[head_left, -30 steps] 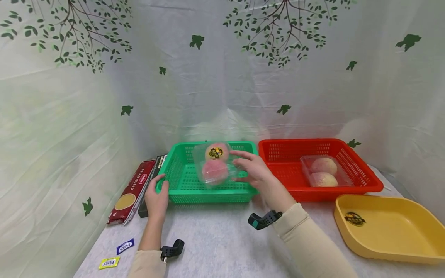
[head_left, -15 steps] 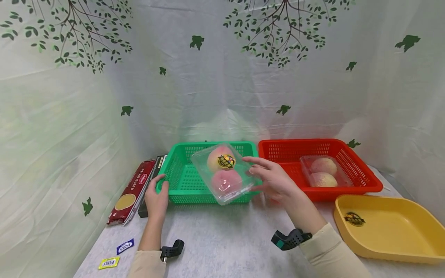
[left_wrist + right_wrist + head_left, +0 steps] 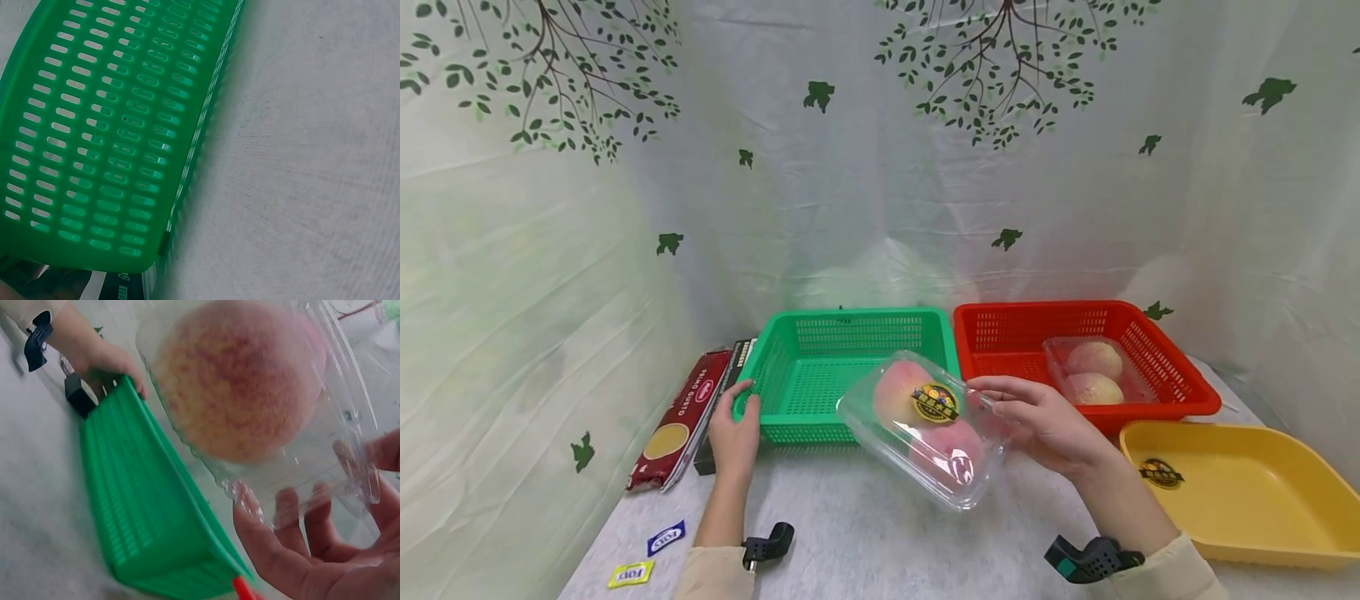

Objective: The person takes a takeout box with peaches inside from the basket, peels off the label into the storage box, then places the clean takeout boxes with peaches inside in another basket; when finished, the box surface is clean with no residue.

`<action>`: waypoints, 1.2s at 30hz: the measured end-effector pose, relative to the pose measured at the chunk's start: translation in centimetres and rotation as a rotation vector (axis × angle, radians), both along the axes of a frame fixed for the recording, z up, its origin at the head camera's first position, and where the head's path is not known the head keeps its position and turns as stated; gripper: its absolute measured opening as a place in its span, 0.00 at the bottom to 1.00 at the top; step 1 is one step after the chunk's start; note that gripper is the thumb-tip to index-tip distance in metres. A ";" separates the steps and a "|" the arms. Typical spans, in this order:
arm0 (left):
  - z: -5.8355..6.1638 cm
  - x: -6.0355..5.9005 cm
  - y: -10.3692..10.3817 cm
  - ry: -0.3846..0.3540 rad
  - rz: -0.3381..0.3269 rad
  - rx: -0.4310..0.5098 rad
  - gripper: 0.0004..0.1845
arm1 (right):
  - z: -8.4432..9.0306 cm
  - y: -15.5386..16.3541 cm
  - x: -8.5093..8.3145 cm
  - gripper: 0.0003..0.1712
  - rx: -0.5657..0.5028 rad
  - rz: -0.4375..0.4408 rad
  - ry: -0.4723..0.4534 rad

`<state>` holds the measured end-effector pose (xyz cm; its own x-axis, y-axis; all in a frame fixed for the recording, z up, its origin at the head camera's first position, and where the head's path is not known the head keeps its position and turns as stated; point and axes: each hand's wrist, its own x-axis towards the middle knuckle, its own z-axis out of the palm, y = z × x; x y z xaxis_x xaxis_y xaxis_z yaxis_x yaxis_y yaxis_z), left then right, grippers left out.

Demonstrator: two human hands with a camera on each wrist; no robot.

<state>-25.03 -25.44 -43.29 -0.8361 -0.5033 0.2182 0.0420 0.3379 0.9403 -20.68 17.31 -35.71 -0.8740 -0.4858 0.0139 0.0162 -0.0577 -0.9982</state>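
Now the right hand [image 3: 1045, 425] holds a clear peach pack [image 3: 925, 429], fingers curled round its 3 o'clock edge, above the worktop [image 3: 880, 533] at the green basket's [image 3: 820, 367] 5 o'clock. Left hand [image 3: 733, 429] grips that basket's 8 o'clock corner.

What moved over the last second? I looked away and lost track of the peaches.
The right hand has carried the clear peach box out of the green basket, toward the person and over the table. The left hand stays on the basket's corner; the red basket and yellow tray are unmoved.
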 end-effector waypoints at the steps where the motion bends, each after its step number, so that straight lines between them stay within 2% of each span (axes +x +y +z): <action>1: 0.0 0.0 0.0 -0.002 0.000 0.000 0.20 | -0.2 0.4 0.2 0.20 -0.003 0.014 0.002; 8: 0.0 0.2 -0.1 0.006 0.007 -0.011 0.19 | -1.4 2.1 0.7 0.20 -0.015 0.148 0.058; 17: 0.2 -0.1 -0.1 0.006 0.004 -0.008 0.19 | -3.2 3.3 0.9 0.20 -0.057 0.231 0.089; 20: 0.3 -0.1 -0.1 -0.001 0.001 0.002 0.20 | -3.7 3.6 0.8 0.19 -0.035 0.217 0.089; 27: 0.1 0.0 0.1 -0.012 -0.005 -0.004 0.20 | -5.3 4.2 0.3 0.18 0.095 0.129 0.052; 36: 0.1 0.1 0.1 0.003 0.007 -0.001 0.19 | -7.1 4.3 -0.6 0.20 0.132 0.137 0.044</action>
<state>-24.90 -25.32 -43.22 -0.8316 -0.5094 0.2212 0.0425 0.3387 0.9399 -21.26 21.65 -42.80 -0.7997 -0.6000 -0.0214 -0.0288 0.0739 -0.9969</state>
